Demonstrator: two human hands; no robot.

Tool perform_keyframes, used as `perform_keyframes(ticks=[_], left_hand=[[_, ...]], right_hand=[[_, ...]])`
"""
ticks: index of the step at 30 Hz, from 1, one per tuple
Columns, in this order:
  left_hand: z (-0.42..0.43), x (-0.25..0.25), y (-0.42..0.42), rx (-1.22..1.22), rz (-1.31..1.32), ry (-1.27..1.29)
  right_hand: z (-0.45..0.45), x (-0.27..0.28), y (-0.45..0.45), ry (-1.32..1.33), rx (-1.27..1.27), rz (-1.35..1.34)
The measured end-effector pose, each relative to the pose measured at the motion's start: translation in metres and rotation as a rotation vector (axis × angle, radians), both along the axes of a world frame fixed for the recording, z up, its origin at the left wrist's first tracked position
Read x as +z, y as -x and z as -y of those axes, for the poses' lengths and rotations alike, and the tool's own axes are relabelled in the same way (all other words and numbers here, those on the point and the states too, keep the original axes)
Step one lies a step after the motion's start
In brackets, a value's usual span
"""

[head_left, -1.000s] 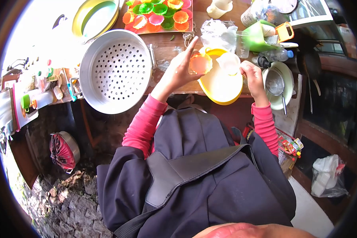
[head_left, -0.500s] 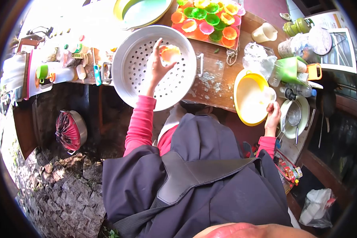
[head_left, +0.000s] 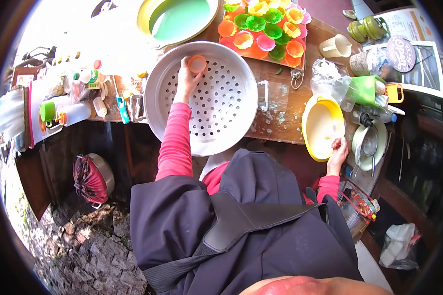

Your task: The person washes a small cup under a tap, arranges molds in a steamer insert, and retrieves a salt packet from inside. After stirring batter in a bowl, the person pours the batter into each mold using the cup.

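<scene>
My left hand (head_left: 186,81) grips a small orange fluted cup mould (head_left: 197,64) between thumb and fingers. It is over the far left part of a round metal steamer tray (head_left: 216,98) whose base is full of holes. Closed fingers of my right hand (head_left: 337,153) are at the near right rim of a yellow basin (head_left: 338,118) containing pale, creamy liquid. What this hand holds is hidden. Behind the steamer tray, several orange, green, yellow and pink cup moulds (head_left: 256,23) crowd a shallow tray.
A large round pan (head_left: 209,22) with a green inside stands at the back left. Bottles (head_left: 79,105) line the left side. A beige cup (head_left: 335,45), plastic bags (head_left: 326,73) and a pale bowl with a strainer (head_left: 366,152) surround the yellow basin.
My left hand and the orange mould have moved toward the back left of the steamer tray. My right hand has lowered; the clear rounded scoop near it is out of sight.
</scene>
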State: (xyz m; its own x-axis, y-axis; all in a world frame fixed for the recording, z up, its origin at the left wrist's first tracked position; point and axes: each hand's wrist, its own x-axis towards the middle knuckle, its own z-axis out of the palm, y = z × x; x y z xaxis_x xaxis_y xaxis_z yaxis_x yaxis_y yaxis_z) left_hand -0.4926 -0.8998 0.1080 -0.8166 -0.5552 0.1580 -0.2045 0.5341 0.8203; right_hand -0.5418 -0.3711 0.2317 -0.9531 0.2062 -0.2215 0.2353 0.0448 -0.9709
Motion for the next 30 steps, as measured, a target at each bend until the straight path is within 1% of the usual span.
perform_keyframes(ticks=[2, 4, 5, 7, 9, 11, 12, 13, 14, 16, 17, 19, 20, 22, 25, 30], left_hand=[[0.003, -0.003, 0.001, -0.001, -0.004, -0.033], [0.005, -0.006, 0.001, -0.03, 0.011, 0.103], [0.001, 0.001, -0.001, -0.033, 0.01, 0.102], [-0.008, 0.029, -0.007, 0.066, 0.069, 0.342], [-0.013, 0.05, -0.002, 0.093, 0.02, 0.304], [-0.016, 0.074, 0.01, -0.039, 0.006, 0.302], [-0.014, 0.079, 0.027, -0.124, -0.084, 0.401], [-0.014, 0.09, 0.048, -0.191, -0.153, 0.41], [-0.017, 0.103, 0.069, -0.257, -0.18, 0.356], [-0.012, 0.101, 0.112, -0.319, -0.211, 0.447], [-0.008, 0.097, 0.127, -0.324, -0.211, 0.447], [-0.004, 0.089, 0.154, -0.417, 0.062, 0.522], [-0.003, 0.084, 0.164, -0.425, 0.059, 0.522], [-0.001, 0.072, 0.176, -0.48, 0.475, 0.554], [0.007, 0.047, 0.183, -0.442, 0.396, 0.573], [0.001, 0.063, 0.178, -0.383, 0.289, 0.623]], right_hand=[[0.003, 0.0, 0.0, 0.006, -0.011, -0.005], [0.005, 0.001, 0.0, 0.003, -0.017, -0.012], [0.005, 0.001, 0.0, 0.002, -0.02, -0.013], [0.007, 0.0, 0.003, 0.023, -0.033, -0.014], [0.01, 0.001, 0.005, 0.021, -0.037, -0.022], [0.011, 0.001, 0.009, 0.017, -0.038, -0.03], [0.012, 0.0, 0.012, 0.025, -0.036, -0.033], [0.011, -0.001, 0.014, 0.033, -0.033, -0.034], [0.011, -0.001, 0.016, 0.033, -0.033, -0.033], [0.01, -0.003, 0.019, 0.047, -0.01, -0.054], [0.01, -0.003, 0.019, 0.048, -0.014, -0.053], [0.01, -0.002, 0.021, 0.055, -0.027, -0.054], [0.01, -0.001, 0.021, 0.055, -0.036, -0.055], [0.008, 0.001, 0.02, 0.034, -0.026, -0.056], [0.002, 0.004, 0.018, 0.024, -0.037, -0.053], [-0.011, 0.004, 0.018, 0.001, -0.002, -0.046]])
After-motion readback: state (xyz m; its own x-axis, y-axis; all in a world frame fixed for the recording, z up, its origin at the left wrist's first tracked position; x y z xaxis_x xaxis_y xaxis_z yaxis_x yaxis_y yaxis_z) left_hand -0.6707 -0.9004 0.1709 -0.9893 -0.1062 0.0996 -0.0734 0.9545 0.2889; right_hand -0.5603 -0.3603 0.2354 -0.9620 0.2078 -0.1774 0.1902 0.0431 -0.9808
